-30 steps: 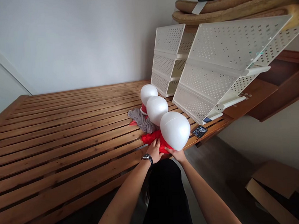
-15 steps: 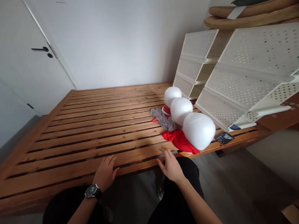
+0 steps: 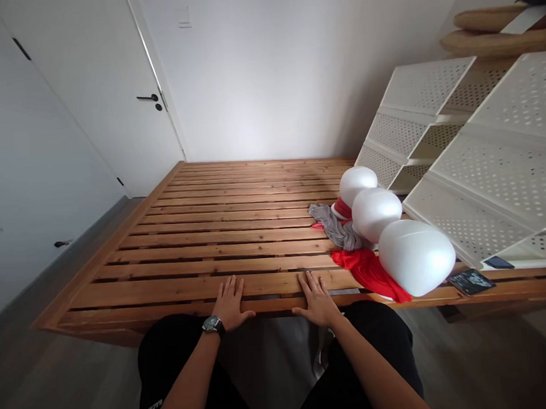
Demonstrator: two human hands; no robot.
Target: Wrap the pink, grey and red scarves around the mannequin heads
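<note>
Palm down on the front slats of a wooden slatted platform (image 3: 201, 250), my left hand (image 3: 231, 306) has its fingers stretched out and thumb spread. A watch (image 3: 213, 324) is on that wrist. My right hand (image 3: 318, 302) lies flat on the same front edge, fingers apart, holding nothing. To its right, three smooth white rounded forms stand in a row: a near one (image 3: 417, 257), a middle one (image 3: 376, 214) and a far one (image 3: 357, 185). Red cloth (image 3: 369, 271) spreads beside the nearest form, apart from my right hand. Grey cloth (image 3: 337, 228) lies crumpled by the middle one.
White perforated stacked bins (image 3: 499, 170) stand at the right, with tan cushions (image 3: 481, 41) above them. A dark flat card-like item (image 3: 472, 281) lies near the front edge. A white door (image 3: 91, 86) and a wall (image 3: 264, 74) are beyond the platform.
The view has turned left, so the platform and white forms appear farther right. Both hands now lie flatter on the front slats, with fingers more spread. The cloths and forms keep their places.
</note>
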